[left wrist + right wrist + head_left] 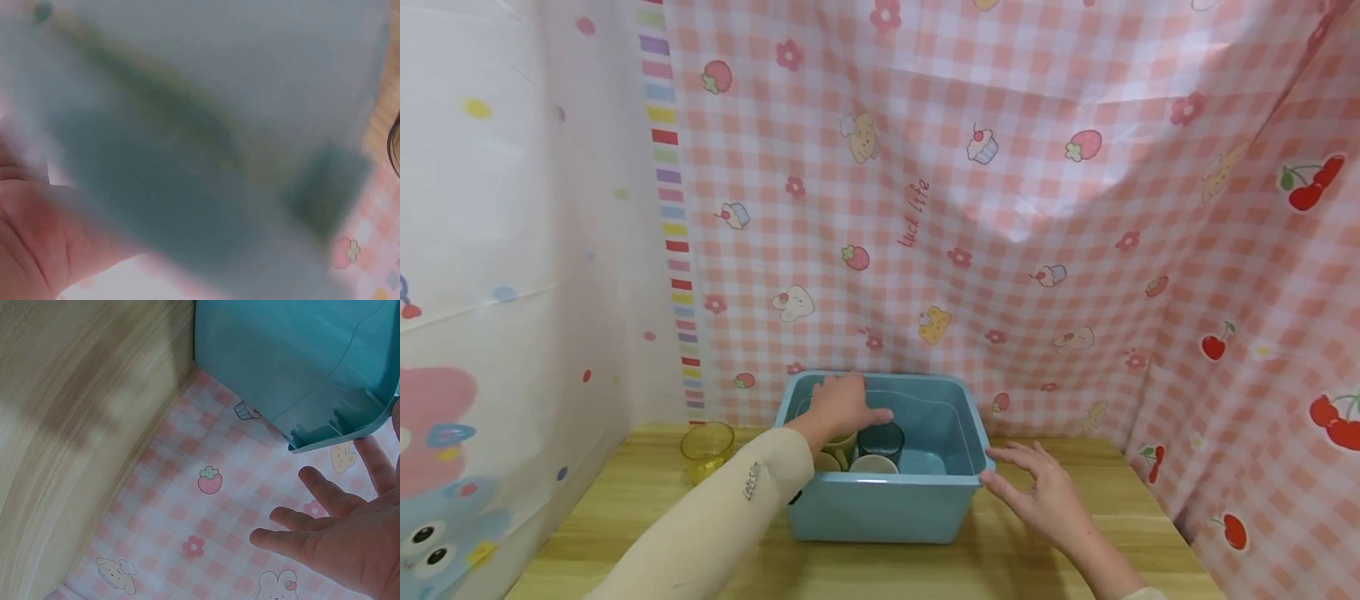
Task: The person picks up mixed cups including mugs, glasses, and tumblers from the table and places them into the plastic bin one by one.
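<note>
A light-blue plastic basin stands on the wooden table. My left hand is over its left half, thumb stretched out to the right and nothing visible in its grasp. Below that hand, inside the basin, are an olive-green mug, a dark teal glass and a pale-rimmed cup. The left wrist view is mostly filled by a blurred bluish surface, the left hand at its lower left. At the basin's front right corner, my right hand touches the rim with thumb and index finger, other fingers spread.
Left of the basin, a transparent yellow glass cup stands on the table, partly behind the left sleeve. A pink checked cloth hangs behind and on the right; a white patterned sheet hangs on the left.
</note>
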Tool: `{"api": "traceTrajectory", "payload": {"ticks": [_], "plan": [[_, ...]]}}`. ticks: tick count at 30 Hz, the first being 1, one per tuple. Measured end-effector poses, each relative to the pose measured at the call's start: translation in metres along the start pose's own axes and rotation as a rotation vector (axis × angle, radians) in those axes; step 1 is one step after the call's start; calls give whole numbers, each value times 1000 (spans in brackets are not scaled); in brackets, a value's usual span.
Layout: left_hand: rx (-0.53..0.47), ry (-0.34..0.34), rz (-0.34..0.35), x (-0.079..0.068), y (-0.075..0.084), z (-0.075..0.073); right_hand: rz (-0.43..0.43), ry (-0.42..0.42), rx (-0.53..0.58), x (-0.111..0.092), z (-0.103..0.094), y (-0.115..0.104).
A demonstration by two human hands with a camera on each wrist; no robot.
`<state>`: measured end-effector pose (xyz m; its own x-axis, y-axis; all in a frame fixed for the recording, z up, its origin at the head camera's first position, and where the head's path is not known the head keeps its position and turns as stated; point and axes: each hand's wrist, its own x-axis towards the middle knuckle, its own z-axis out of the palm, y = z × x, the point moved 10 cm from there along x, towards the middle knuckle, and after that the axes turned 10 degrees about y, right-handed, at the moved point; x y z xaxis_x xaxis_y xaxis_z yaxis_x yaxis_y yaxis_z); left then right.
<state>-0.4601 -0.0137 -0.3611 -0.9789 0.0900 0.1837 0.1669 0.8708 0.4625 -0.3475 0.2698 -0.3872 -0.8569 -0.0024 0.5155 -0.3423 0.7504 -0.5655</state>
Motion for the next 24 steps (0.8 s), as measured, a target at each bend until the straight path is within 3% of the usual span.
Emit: {"api": "traceTrajectory", "payload": {"ticks": [7, 12, 18, 24], "plan": [[-150, 58, 15, -4, -17, -36, 0, -20, -3, -1, 4, 0], [-247, 53, 54, -17, -27, -62, -6, -26, -6, -1, 5, -1], [-270, 72, 74, -35, -44, -94, -8, -22, 6, 0, 4, -1], [-290, 96, 19, -50, -76, -114, -27, -20, 5, 0, 2, -3]]}}
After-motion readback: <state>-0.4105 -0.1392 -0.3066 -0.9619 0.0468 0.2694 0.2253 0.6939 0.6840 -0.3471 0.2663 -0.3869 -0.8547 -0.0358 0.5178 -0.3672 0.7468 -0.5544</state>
